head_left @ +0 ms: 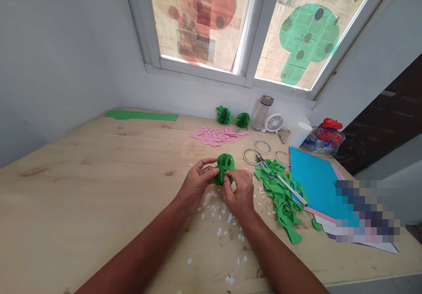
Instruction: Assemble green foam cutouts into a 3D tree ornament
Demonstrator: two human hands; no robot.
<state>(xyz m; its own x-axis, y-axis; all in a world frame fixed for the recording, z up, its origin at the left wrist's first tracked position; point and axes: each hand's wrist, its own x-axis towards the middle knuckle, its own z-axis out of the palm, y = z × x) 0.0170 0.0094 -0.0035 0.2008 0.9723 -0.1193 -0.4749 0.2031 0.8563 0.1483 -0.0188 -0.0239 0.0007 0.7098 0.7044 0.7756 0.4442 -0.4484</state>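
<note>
Between my two hands, just above the middle of the table, is a green layered paper ornament point(225, 161). My left hand point(198, 180) grips its left side between thumb and fingers. On its lower right, the thumb and fingertips of my right hand point(240, 189) pinch the paper layers; exactly which layer they hold is hidden. Small white paper bits point(220, 231) lie scattered beneath and in front of my hands. Just beyond the ornament rests a heap of pink paper cutouts point(214, 136). Two similar green paper ornaments point(224, 115) stand behind it near the wall.
Green paper scraps point(280, 193), with pliers point(263, 161) and a white pen point(292, 190) on top, lie at right. Tape rolls point(262, 147), a glass bottle point(262, 113), a small fan point(274, 122) and blue paper sheets point(311, 182) are nearby. A green strip point(141, 115) lies far left.
</note>
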